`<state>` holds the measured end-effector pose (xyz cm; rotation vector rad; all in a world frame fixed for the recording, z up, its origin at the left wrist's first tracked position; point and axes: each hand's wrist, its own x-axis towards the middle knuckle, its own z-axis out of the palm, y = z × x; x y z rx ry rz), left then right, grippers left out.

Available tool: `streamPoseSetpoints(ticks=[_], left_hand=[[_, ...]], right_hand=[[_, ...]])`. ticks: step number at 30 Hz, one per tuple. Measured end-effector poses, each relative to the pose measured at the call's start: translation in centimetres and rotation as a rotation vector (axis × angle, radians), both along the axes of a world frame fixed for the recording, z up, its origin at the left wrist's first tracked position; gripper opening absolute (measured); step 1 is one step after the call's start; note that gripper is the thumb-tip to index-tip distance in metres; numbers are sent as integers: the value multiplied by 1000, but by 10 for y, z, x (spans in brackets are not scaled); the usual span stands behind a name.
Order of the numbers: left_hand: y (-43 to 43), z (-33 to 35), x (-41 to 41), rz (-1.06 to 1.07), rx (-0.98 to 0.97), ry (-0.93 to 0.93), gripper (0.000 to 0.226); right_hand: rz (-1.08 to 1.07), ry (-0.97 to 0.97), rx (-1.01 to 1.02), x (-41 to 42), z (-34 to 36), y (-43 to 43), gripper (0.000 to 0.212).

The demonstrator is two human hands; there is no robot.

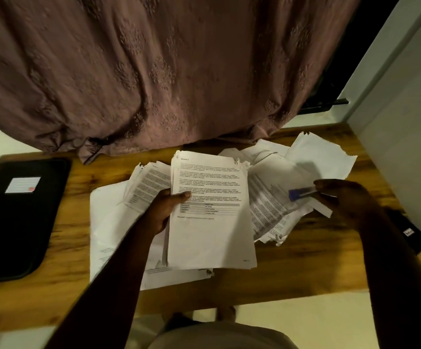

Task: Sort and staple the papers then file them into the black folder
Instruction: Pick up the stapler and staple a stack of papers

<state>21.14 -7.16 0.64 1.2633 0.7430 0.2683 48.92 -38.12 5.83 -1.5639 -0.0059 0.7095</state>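
Observation:
My left hand (165, 210) grips a stack of printed white papers (212, 222) by its left edge, thumb on the top sheet, held above the wooden table (305, 260). My right hand (342, 200) holds a small blue and silver stapler (301, 193) together with a strip of white paper, over the right side of the table. Loose papers (274, 172) lie scattered under and around both hands, some with torn corners. The black folder (15, 222), with a white label on it, lies closed at the table's left end.
A brown patterned curtain (154, 71) hangs down to the table's far edge. A small black object (408, 230) sits near the right edge, partly hidden by my right forearm. White walls close in on both sides. My feet show below the table's front edge.

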Motion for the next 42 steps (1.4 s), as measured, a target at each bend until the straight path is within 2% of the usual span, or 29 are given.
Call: streamPoseSetpoints(ticks=[1, 2, 3, 6, 9, 10, 14, 17, 20, 24, 26, 28, 31, 34, 37, 40, 42], left_hand=[[3, 0, -4, 10, 2, -1, 38], [6, 0, -9, 18, 3, 1, 38], [8, 0, -13, 23, 1, 2, 38], [18, -1, -28, 15, -8, 21, 41], [32, 4, -44, -44, -42, 51, 39], [37, 6, -50, -67, -47, 65, 39], [58, 14, -70, -127, -114, 97, 40], [72, 16, -84, -144, -147, 130, 52], [84, 16, -97, -205, -155, 165, 74], [100, 18, -110, -255, -154, 199, 85], [104, 21, -115, -270, -147, 217, 78], [107, 24, -119, -291, -101, 239, 62], [113, 28, -126, -332, -6, 273, 67], [121, 30, -132, -365, 22, 297, 72], [126, 31, -135, -385, 36, 314, 59], [130, 32, -138, -429, 52, 354, 88], [133, 31, -140, -467, 45, 375, 92]], right_hand=[[-42, 251, 159, -1, 8, 12, 33], [-26, 254, 252, -8, 6, 20, 39], [-48, 374, 373, -15, 8, 28, 46], [-2, 503, 453, -38, 5, 57, 60], [78, 646, 561, -56, 2, 82, 93], [131, 667, 590, -63, 2, 91, 92], [251, 721, 674, -88, 5, 126, 62], [297, 742, 702, -101, 6, 147, 77], [362, 705, 662, -112, 4, 162, 85], [507, 687, 618, -130, 6, 178, 67], [556, 595, 563, -139, 8, 186, 60], [607, 414, 448, -146, 12, 193, 47], [654, 193, 320, -154, 20, 204, 26], [662, 53, 215, -156, 22, 218, 29], [663, -39, 100, -159, 14, 231, 22], [612, -50, 17, -163, 11, 245, 7], [577, -68, -41, -164, 5, 257, 16]])
